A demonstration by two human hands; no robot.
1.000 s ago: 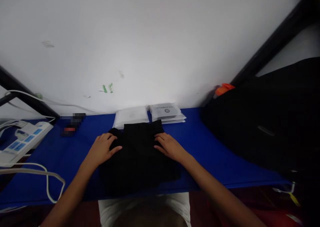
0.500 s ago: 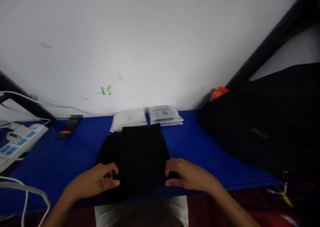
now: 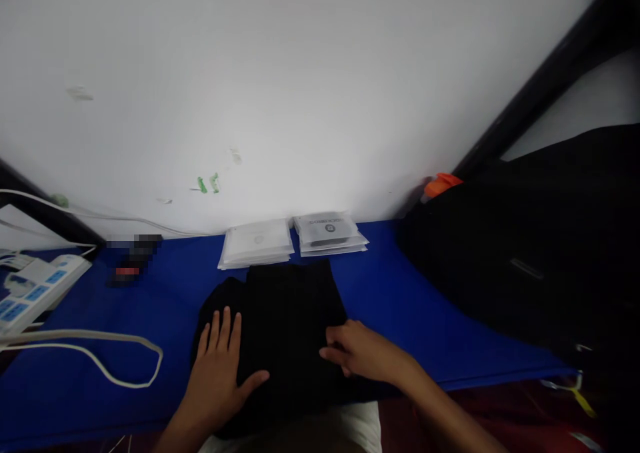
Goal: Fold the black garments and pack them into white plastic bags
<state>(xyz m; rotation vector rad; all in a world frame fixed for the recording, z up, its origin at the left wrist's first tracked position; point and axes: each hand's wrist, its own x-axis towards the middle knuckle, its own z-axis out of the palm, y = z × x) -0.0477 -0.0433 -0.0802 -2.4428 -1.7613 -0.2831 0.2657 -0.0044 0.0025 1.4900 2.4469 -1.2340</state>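
Observation:
A folded black garment (image 3: 290, 320) lies on the blue-covered table at its front edge, its lower part reaching over the edge towards my lap. My left hand (image 3: 218, 373) rests flat on the garment's left part, fingers stretched and thumb out to the side. At the right edge, my right hand (image 3: 353, 350) has its fingers curled and pinched on the cloth. Dark fabric hides the garment's exact kind and its folds.
Flat plastic packets, a whitish stack (image 3: 257, 240) and a printed stack (image 3: 330, 232), lie by the wall. A large black bag-like object (image 3: 525, 260) fills the right side. On the left are a power strip (image 3: 43, 293), a looping white cable (image 3: 110, 338) and a blurred dark object (image 3: 137, 260).
My left hand has gone from curled fingers at the garment's left side to lying flat on it. The right hand stays at the right edge, its fingers closer together. The white cable has shifted right.

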